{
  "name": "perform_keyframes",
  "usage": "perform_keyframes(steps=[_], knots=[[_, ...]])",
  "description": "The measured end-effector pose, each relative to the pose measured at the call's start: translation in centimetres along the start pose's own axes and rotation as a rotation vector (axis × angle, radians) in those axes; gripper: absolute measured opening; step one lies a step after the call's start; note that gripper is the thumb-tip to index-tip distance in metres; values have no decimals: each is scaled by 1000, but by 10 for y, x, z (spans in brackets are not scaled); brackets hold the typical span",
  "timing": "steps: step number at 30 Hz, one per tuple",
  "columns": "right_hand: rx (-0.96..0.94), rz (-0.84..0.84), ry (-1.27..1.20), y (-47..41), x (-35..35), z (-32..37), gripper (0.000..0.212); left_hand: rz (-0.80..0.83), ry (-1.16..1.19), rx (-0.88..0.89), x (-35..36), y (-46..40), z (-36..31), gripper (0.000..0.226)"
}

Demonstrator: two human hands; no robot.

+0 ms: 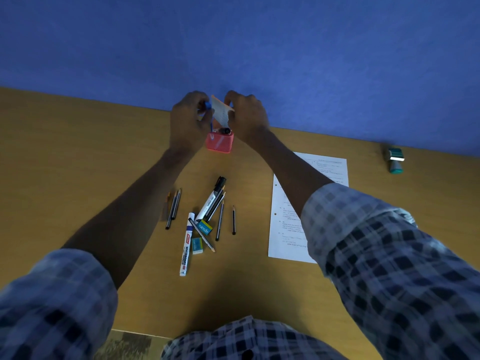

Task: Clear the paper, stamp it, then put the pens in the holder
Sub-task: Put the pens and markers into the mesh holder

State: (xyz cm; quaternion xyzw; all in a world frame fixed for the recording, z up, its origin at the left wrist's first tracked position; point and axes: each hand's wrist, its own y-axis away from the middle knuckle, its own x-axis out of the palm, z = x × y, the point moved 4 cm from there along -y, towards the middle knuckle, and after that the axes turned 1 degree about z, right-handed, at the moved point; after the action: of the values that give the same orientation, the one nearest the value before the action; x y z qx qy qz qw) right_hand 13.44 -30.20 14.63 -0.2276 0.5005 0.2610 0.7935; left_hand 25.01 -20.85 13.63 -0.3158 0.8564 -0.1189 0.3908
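Above the red mesh holder (219, 142) at the table's (78, 157) far edge, the left hand (187, 120) is pinching a blue pen (210, 116) while the right hand's (248, 116) fingers are gripping a small card (221, 110); pens and pencils (205, 216) are lying beside the printed paper (288, 224), the stamp (395, 161) well apart.

The right forearm (298, 175) covers the left part of the paper (330, 172), whose print is too small to read. Both hands' fingertips are hidden behind a small card (220, 111) above the holder (220, 142). The stamp (395, 161) is blurred.

Blue wall (259, 42), wooden desk (78, 157)
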Motion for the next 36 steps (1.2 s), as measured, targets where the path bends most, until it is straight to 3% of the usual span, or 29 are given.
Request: perform_keyframes(steps=[5,9,16,22,28,32,36], knots=[[3,79,196,-7,10,1,31,64,-136,-11,11,12,15,19],[-17,81,280,-6,21,2,26,-2,-191,-45,10,15,17,19],[-29,81,172,1,35,-1,40,39,-198,-43,11,13,18,25],[-102,-173,33,13,25,-9,27,45,-233,-79,7,21,16,51],[-137,-323,-63,44,25,-13,18,3,-198,-132,-6,49,25,38],[-107,-248,-128,71,43,-13,16,99,-293,-219,-6,77,42,22],[34,30,-107,93,76,-18,18,307,-311,-277,4,105,49,23]])
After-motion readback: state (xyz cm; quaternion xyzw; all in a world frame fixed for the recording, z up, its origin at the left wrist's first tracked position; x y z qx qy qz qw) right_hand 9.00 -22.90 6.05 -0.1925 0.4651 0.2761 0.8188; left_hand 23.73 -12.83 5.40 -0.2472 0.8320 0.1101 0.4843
